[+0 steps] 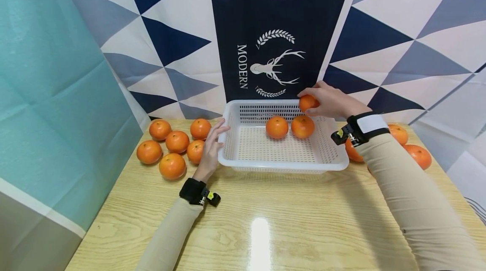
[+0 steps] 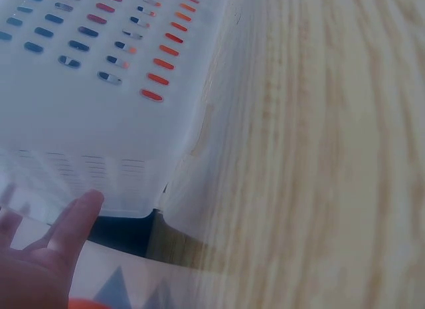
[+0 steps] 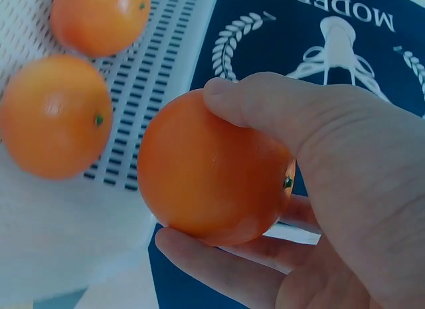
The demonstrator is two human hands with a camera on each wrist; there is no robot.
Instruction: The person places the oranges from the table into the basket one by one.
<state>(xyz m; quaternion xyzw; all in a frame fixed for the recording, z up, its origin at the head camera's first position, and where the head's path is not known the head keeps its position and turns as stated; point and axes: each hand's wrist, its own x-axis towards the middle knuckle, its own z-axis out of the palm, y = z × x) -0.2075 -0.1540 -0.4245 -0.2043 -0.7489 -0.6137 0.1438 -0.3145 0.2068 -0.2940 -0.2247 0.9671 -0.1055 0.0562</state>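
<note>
Basket (image 1: 273, 150), rectangular, white perforated plastic, two round orange citrus fruits (image 1: 276, 127) inside, a third such fruit (image 3: 212, 169) pinched in my right hand (image 1: 332, 100) at its far right corner, best held lightly, rim-clear, my left hand (image 1: 210, 148) spread beside its left end.

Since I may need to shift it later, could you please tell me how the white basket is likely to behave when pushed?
The basket would probably slide rather than tip, as it looks wide and low. Being slotted and plastic-looking, it is probably light for its size and may flex. The two round oranges inside would likely roll if jolted.
</note>
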